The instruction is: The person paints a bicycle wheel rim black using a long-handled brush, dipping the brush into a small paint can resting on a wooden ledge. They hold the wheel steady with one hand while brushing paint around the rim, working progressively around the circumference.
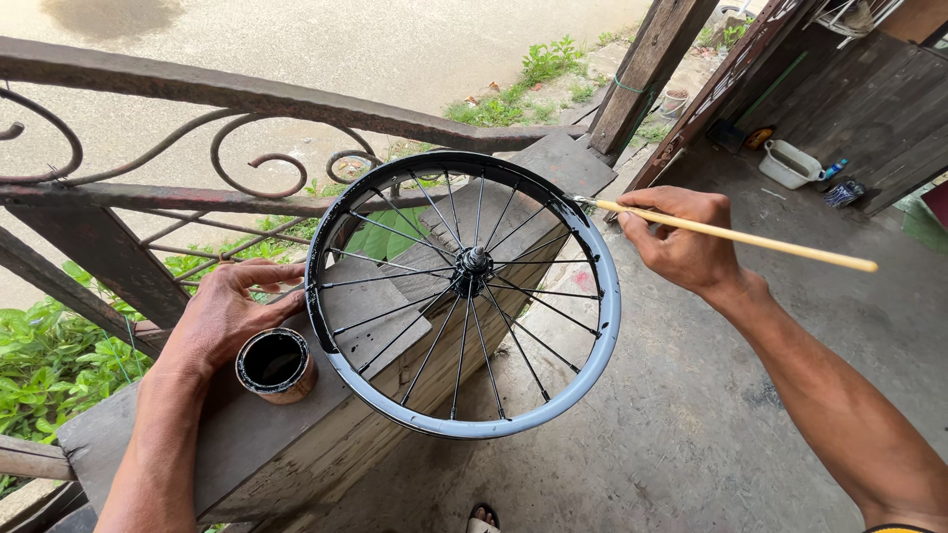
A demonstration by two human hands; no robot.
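1. Black paint sitting ready in the small tin (275, 363), just below the left hand (229, 314); keeping it within the fingers' reach and out of the elbow's way.
2. Steadying the wheel rim (604, 326) with left fingers spread flat against its left edge, pressing lightly, probably enough to stop wobble.
3. Turning the rim on the wooden bench (247, 434) so that unpainted grey comes up toward the brush.
4. Pinching the long brush (736, 237) in the right hand (681, 242), fingers closed round the handle, bristles touching the rim's upper right, just left of the fingertips; stroking thinly, avoiding drips.
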